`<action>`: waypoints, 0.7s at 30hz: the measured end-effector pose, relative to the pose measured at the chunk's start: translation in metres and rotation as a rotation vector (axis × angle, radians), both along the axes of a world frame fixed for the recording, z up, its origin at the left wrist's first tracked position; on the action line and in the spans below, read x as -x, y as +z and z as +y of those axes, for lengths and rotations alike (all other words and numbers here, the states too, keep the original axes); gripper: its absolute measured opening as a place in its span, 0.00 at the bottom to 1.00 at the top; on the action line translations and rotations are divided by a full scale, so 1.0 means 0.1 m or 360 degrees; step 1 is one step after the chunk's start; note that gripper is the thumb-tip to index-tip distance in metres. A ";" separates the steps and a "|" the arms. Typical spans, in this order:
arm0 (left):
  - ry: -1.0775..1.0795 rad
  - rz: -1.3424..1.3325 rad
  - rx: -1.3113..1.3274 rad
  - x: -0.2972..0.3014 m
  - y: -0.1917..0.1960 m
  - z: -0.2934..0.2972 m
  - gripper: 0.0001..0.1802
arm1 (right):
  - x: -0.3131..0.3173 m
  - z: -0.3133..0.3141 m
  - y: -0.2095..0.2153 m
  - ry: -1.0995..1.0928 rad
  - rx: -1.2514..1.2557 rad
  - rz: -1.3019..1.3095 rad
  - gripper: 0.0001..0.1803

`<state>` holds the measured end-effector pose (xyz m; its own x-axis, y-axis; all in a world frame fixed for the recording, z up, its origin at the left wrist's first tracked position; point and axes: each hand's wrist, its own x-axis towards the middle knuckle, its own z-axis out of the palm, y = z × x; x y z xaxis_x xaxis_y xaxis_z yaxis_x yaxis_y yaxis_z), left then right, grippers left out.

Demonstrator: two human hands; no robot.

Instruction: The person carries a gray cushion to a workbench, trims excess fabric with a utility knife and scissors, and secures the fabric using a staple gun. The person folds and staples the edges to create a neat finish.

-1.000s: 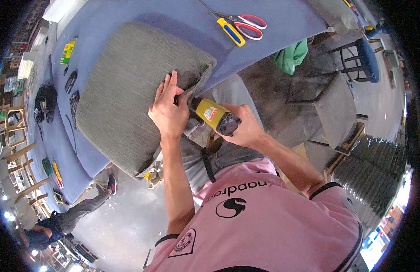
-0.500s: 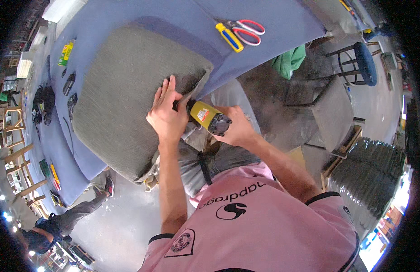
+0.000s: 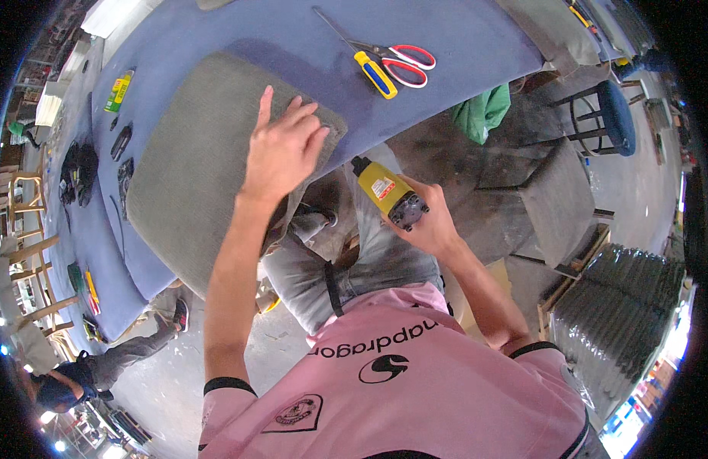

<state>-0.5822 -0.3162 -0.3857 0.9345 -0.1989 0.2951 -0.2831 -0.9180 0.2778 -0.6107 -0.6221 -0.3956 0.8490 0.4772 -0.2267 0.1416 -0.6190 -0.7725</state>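
My left hand (image 3: 281,149) is over the right part of a grey fabric-covered seat cushion (image 3: 193,153), its fingers apart and holding nothing. I cannot tell whether the palm touches the fabric. My right hand (image 3: 430,218) is wrapped round a yellow-and-black power tool (image 3: 384,187) with a short black nose. That nose points up and left, apart from the cushion's edge. On the blue padded table, beyond the cushion, lie a yellow-and-blue-handled screwdriver (image 3: 375,75) and scissors with red-and-white handles (image 3: 406,65), their shanks close together.
The blue table (image 3: 293,38) carries a yellow-green packet (image 3: 118,90) and dark items on its left. A green cloth (image 3: 484,113) hangs by the table's right edge. To the right stand a blue stool (image 3: 615,118) and a plastic-wrapped stack (image 3: 618,306). A person (image 3: 71,386) is at lower left.
My right hand has drawn the power tool away from the cushion's edge, to the right. My left hand has moved up over the cushion, and the cushion has shifted slightly.
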 end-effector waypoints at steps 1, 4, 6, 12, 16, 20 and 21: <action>-0.0027 0.0045 0.0182 -0.04 -0.01 0.11 0.13 | -0.05 0.03 0.03 0.0008 -0.0004 0.0007 0.44; -0.0040 -0.0034 0.0423 -0.10 -0.12 0.21 0.11 | -0.16 0.15 0.05 0.0018 -0.0034 0.0008 0.40; 0.0000 -0.0063 0.0593 -0.11 -0.22 0.16 0.12 | -0.26 0.22 -0.02 0.0063 -0.0148 0.0059 0.37; 0.0066 -0.0054 0.0656 -0.11 -0.24 0.14 0.12 | -0.38 0.37 -0.17 0.0162 -0.0240 -0.0309 0.32; 0.0068 -0.0073 0.0652 -0.11 -0.27 0.13 0.11 | -0.44 0.42 -0.10 0.0168 -0.0179 0.0021 0.32; 0.0037 -0.0088 0.0569 -0.16 -0.33 0.11 0.10 | -0.41 0.43 -0.18 0.0253 0.0072 -0.0217 0.34; 0.0015 -0.0108 0.0532 -0.19 -0.29 0.10 0.10 | -0.45 0.43 -0.21 0.0270 0.0114 -0.0207 0.35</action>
